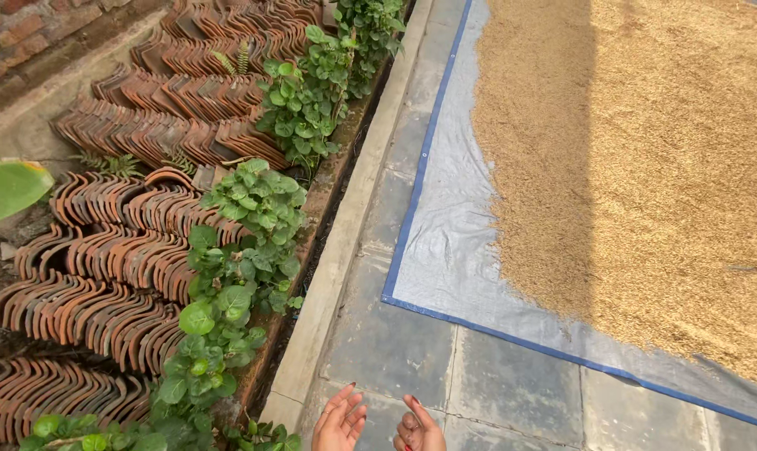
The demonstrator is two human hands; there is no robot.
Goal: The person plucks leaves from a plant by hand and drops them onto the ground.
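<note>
Grey stone paving (512,388) lies directly under two bare hands at the bottom edge of the head view; they hold nothing. Left hand (339,420) is open, fingers spread & loose, palm turned up. Right hand (418,428) sits just beside it, apart, fingers curled inward, not fully closed. Just ahead & to the right of the right hand runs the blue-edged silver tarp (449,250), with golden-brown grain (646,167) spread across it, well beyond both hands. Left of the left hand, a concrete kerb (345,225) runs away from the person. Past it: a strip of leafy green plants (245,276), then rows of stacked terracotta roof tiles (103,284), w/ a brick wall (11,25) farthest off.
</note>
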